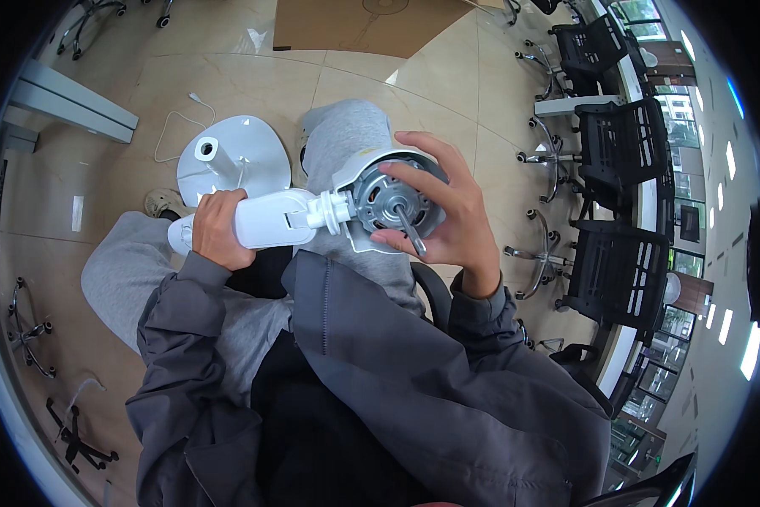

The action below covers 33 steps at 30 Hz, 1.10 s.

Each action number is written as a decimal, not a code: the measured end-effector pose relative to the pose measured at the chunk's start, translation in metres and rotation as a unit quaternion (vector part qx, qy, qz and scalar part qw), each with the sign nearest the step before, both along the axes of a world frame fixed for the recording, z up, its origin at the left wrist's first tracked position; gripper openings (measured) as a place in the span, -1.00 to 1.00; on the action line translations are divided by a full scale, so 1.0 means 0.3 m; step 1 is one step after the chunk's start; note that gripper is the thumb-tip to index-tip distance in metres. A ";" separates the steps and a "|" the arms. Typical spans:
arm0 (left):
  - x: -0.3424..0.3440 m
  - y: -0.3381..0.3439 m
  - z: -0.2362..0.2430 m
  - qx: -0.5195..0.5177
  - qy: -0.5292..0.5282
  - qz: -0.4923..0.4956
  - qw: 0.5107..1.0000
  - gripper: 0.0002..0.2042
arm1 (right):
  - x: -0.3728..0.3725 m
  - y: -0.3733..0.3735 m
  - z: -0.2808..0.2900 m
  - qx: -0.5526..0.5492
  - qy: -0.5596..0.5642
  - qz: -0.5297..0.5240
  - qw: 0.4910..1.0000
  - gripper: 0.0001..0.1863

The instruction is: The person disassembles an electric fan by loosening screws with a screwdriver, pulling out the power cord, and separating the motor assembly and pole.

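Note:
A white fan head and neck (272, 217) lies across my lap, its long rounded body running to the left. My left hand (218, 230) is wrapped round that body. At the right end sits the bare metal fan motor (390, 196) in its white housing, the shaft (411, 231) pointing toward me and slightly right. My right hand (447, 203) grips the motor end, thumb below and fingers over the top. Beyond my left hand, a white fan base (257, 152) with a short hollow post (214, 156) rests on the floor.
A white cord with a plug (196, 98) trails from the base over the tiled floor. A brown cardboard box (346, 29) lies ahead. Black office chairs (621, 139) line a long desk on the right. A grey-white metal leg (80, 101) juts in at the left.

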<state>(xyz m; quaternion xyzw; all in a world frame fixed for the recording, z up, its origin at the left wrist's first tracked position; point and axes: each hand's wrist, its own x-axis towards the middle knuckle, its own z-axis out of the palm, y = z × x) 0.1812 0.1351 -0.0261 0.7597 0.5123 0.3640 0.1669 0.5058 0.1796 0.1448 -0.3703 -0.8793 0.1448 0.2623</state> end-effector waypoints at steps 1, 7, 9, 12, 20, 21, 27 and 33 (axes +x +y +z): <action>0.000 -0.002 0.003 0.000 0.007 -0.003 1.000 -0.52 | -0.018 -0.002 0.009 0.028 0.016 -0.011 0.999 -0.37; 0.008 -0.005 0.008 -0.006 0.010 0.002 1.000 -0.53 | -0.023 -0.060 0.018 0.230 0.008 -0.079 0.970 -0.68; 0.005 -0.011 0.011 -0.010 0.008 0.008 1.000 -0.53 | -0.041 -0.043 0.034 0.173 -0.009 -0.058 0.983 -0.67; -0.003 -0.027 0.022 0.003 0.014 0.015 1.000 -0.51 | -0.055 -0.016 0.022 0.129 -0.043 -0.013 0.991 -0.71; 0.023 -0.024 0.031 0.017 0.006 0.000 1.000 -0.47 | -0.076 -0.025 0.005 0.144 0.029 -0.036 0.989 -0.79; 0.027 -0.026 0.034 0.009 0.009 -0.003 1.000 -0.48 | -0.066 -0.026 0.010 0.143 0.027 -0.024 0.989 -0.78; 0.015 -0.034 0.026 -0.005 0.012 -0.004 1.000 -0.50 | -0.022 -0.072 0.052 0.065 0.010 -0.011 0.998 -0.75; 0.031 -0.036 0.042 -0.010 0.018 0.004 1.000 -0.46 | 0.009 -0.115 0.062 0.064 -0.014 -0.065 0.996 -0.69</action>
